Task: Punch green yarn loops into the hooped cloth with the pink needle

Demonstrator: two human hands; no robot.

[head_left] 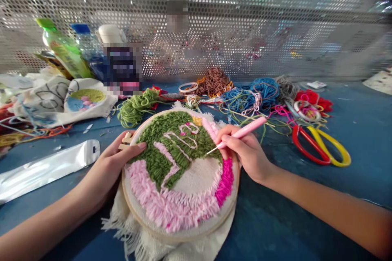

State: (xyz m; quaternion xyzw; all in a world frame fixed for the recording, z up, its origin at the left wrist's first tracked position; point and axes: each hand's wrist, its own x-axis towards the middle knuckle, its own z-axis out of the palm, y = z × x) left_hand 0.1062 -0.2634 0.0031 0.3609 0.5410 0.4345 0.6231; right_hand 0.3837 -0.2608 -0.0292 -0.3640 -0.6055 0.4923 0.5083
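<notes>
A: Where's the hoop (180, 237)?
B: Between the hands, which are apart. Left hand (114, 159) grips its left edge, thumb on the green yarn (159, 130).
A: Right hand (246, 153)?
B: Closed around the pink pen (246, 128), over the hoop's right edge. Needle tip (211, 151) at the bare cloth's (199, 177) top edge; contact unclear.

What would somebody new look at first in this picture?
Probably the fluffy green-and-pink embroidery in the middle, with the left hand gripping its left edge and the right hand holding a pink tool over it. Next, maybe the red-and-yellow scissors on the right.
</notes>
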